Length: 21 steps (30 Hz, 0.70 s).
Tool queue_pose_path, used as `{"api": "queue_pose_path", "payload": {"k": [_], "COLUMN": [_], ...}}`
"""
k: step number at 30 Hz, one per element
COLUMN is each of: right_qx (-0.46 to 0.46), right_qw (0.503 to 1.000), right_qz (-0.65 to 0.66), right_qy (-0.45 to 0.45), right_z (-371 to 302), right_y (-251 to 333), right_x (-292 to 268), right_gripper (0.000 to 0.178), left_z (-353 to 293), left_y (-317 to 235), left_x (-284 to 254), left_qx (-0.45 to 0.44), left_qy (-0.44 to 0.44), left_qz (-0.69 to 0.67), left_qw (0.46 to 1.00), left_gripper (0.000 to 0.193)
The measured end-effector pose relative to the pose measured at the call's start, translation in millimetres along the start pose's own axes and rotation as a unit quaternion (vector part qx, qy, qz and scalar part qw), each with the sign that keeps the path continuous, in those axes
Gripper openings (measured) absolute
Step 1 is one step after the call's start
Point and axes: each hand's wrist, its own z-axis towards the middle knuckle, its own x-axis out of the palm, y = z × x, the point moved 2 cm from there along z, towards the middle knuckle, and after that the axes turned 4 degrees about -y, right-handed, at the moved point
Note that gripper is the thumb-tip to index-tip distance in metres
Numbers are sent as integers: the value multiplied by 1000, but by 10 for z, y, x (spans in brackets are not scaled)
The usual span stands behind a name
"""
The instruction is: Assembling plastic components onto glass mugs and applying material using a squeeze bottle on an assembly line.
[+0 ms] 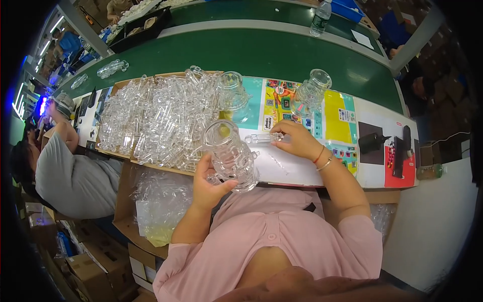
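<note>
My left hand [209, 187] is closed round a clear, wide-mouthed vessel [231, 157], tilted above the table's near edge. From the vessel's side, a short stub points right. Between my right thumb and fingers is a slim clear tube-like piece [259, 138], its free end toward the vessel but apart from it; my right hand [298, 142] is closed on it. Two similar clear vessels, one at the back middle [232, 90] and one further right [313, 89], stand on the table. A big heap of clear tube-like pieces [171, 116] fills cardboard trays on the left.
Printed coloured sheets [337, 118] cover the worktop. Dark tools [371, 142] lie to the right. Behind runs a green conveyor belt [216, 45], with a plastic bottle [320, 19] at its far edge. Another person [83, 176] sits at left. Plastic bags [163, 196] hang below the table.
</note>
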Motion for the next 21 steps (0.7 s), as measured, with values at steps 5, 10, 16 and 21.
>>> {"api": "queue_pose_path", "payload": {"k": [5, 10, 16, 21], "right_qx": [1, -17, -65, -71], "right_qw": [945, 944, 974, 980], "right_qz": [322, 319, 187, 148], "right_qy": [-62, -81, -114, -113], "right_z": [-322, -570, -703, -757], "right_y": [382, 595, 684, 763], "right_x": [-230, -362, -424, -462], "right_gripper": [26, 37, 41, 42], "left_z": [15, -62, -140, -130], "left_y": [-229, -382, -420, -440], "left_x": [207, 410, 552, 627], "left_qx": [4, -10, -14, -21], "left_qy": [41, 90, 137, 162], "left_qz": [-13, -44, -50, -58], "left_qw": [999, 995, 989, 985], "left_gripper": [81, 79, 79, 79]}}
